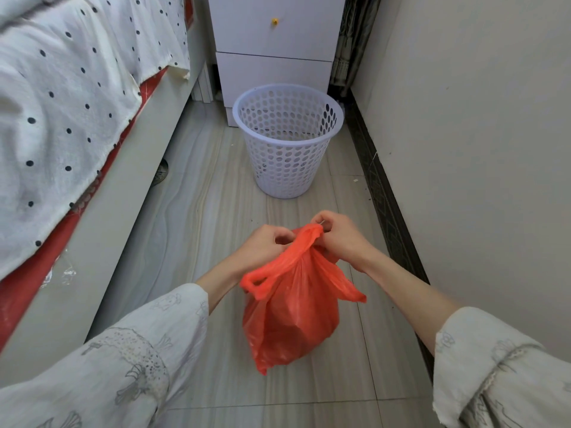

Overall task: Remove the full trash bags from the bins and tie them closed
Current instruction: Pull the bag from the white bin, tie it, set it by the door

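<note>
Both sleeves (148, 350) frame our left hand (262, 247) and right hand (338, 239) pinching the orange trash bag (290, 316) handles to knot them, perforated bin (287, 140) emptied.

Your two hands meet at lower centre of the frame, the left hand (262, 245) and right hand (340, 239) holding the top of the bag (290, 316), which hangs between your forearms above the floor (197, 230). The bin (287, 140) stands beyond, at centre, before the cabinet (275, 54) at top. The bed (68, 112) fills the left; the wall (479, 149) runs along the right.
</note>
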Demonstrator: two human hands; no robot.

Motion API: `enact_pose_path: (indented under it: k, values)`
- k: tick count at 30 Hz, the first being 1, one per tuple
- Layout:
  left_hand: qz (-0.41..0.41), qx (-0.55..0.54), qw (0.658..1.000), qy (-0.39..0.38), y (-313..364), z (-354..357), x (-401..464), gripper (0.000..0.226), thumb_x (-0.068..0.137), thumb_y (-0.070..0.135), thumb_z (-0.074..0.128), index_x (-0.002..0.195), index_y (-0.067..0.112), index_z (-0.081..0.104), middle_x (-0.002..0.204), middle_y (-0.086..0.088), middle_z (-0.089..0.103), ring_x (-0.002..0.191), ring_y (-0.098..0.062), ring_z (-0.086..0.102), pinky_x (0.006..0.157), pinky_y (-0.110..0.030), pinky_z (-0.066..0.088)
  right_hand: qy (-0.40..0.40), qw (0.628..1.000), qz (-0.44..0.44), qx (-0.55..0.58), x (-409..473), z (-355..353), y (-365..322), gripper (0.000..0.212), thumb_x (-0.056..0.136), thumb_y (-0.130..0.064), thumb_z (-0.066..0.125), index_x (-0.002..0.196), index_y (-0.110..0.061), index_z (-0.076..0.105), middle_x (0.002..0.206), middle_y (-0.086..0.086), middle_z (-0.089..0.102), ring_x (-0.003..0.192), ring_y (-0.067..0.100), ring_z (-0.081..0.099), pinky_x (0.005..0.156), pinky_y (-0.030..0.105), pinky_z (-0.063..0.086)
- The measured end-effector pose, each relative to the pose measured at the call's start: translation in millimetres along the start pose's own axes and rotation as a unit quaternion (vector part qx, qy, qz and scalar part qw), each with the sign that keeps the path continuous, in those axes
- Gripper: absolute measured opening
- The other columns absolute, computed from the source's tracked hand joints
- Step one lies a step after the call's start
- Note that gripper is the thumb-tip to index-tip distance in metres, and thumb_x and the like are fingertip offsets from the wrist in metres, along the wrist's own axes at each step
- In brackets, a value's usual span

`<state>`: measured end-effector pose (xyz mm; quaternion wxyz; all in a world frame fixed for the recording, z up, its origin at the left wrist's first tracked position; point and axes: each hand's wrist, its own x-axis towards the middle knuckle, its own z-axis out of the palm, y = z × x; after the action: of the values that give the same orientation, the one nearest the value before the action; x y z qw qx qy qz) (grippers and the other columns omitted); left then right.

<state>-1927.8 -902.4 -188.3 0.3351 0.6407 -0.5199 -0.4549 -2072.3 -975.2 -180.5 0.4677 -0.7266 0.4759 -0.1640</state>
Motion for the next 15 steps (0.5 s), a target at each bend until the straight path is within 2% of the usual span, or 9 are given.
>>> enact_pose_path:
  k: [2, 3, 6, 7, 9, 11, 13, 15]
  values:
    - [0.000, 0.001, 1.000, -0.016, -1, -2, -3, 0.025, 0.073, 0.013, 0.065, 0.089, -0.007, 0.066, 0.046, 0.021, 0.057, 0.047, 0.011, 0.047, 0.051, -0.006, 0.035, -0.014, 0.994, 0.038, 0.099, -2, -2, 0, 0.017, 0.080, 0.004, 0.058, 0.083, -0.012, 0.061, 0.066, 0.001, 0.058, 0.047, -0.002, 0.052, 0.041, 0.008, 0.037]
    - [-0.003, 0.001, 1.000, -0.024, -2, -1, -4, 0.023, 0.075, 0.012, 0.063, 0.086, -0.008, 0.065, 0.045, 0.020, 0.055, 0.045, 0.010, 0.046, 0.049, -0.007, 0.033, -0.025, 0.992, 0.057, 0.114, -1, -4, 3, 0.017, 0.081, 0.005, 0.056, 0.091, -0.006, 0.064, 0.069, 0.001, 0.059, 0.049, -0.002, 0.053, 0.043, 0.007, 0.038]
    - [-0.034, 0.015, 0.999, -0.037, -5, 3, -5, 0.021, 0.089, 0.007, 0.049, 0.087, -0.006, 0.065, 0.064, 0.007, 0.057, 0.056, 0.002, 0.049, 0.052, -0.005, 0.036, -0.081, 0.984, 0.110, 0.116, -2, -4, 13, 0.027, 0.084, 0.004, 0.049, 0.108, 0.006, 0.060, 0.086, 0.008, 0.060, 0.066, 0.010, 0.055, 0.057, 0.017, 0.047]
    - [-0.040, 0.025, 0.998, -0.042, -6, 5, -6, 0.023, 0.091, 0.007, 0.045, 0.085, -0.003, 0.065, 0.068, 0.003, 0.058, 0.061, -0.002, 0.051, 0.054, -0.003, 0.037, -0.084, 0.980, 0.120, 0.136, -3, -3, 15, 0.022, 0.084, 0.004, 0.050, 0.103, 0.005, 0.061, 0.084, 0.008, 0.058, 0.066, 0.011, 0.052, 0.058, 0.020, 0.044]
    - [-0.049, 0.034, 0.997, -0.040, -9, 9, -5, 0.025, 0.092, 0.009, 0.045, 0.079, 0.005, 0.065, 0.071, 0.000, 0.060, 0.064, -0.008, 0.053, 0.054, -0.002, 0.038, -0.082, 0.970, 0.125, 0.192, -9, -2, 14, 0.012, 0.084, -0.001, 0.055, 0.090, -0.008, 0.061, 0.072, 0.000, 0.056, 0.060, 0.008, 0.045, 0.057, 0.021, 0.034]
    - [-0.063, 0.014, 0.998, -0.015, -11, 12, -3, 0.017, 0.090, 0.012, 0.050, 0.076, 0.012, 0.060, 0.070, 0.000, 0.060, 0.060, -0.008, 0.054, 0.049, -0.003, 0.038, -0.093, 0.959, 0.129, 0.234, -13, -2, 12, 0.011, 0.087, -0.006, 0.053, 0.089, -0.014, 0.061, 0.070, -0.003, 0.055, 0.058, 0.006, 0.045, 0.057, 0.021, 0.031]
    - [-0.073, -0.014, 0.997, 0.019, -12, 14, -2, 0.009, 0.086, 0.012, 0.058, 0.082, 0.016, 0.050, 0.067, -0.001, 0.060, 0.047, -0.001, 0.053, 0.042, -0.005, 0.035, -0.111, 0.953, 0.125, 0.252, -14, -2, 14, 0.013, 0.090, -0.006, 0.050, 0.089, -0.014, 0.060, 0.072, -0.003, 0.056, 0.059, 0.005, 0.046, 0.058, 0.020, 0.032]
    - [-0.051, -0.001, 0.998, 0.028, -16, 15, 1, 0.020, 0.083, 0.010, 0.063, 0.090, 0.021, 0.048, 0.064, 0.000, 0.060, 0.044, -0.001, 0.052, 0.044, -0.008, 0.038, -0.115, 0.951, 0.124, 0.259, -13, -2, 17, 0.017, 0.091, -0.004, 0.048, 0.085, -0.013, 0.060, 0.074, -0.001, 0.056, 0.061, 0.007, 0.047, 0.058, 0.020, 0.033]
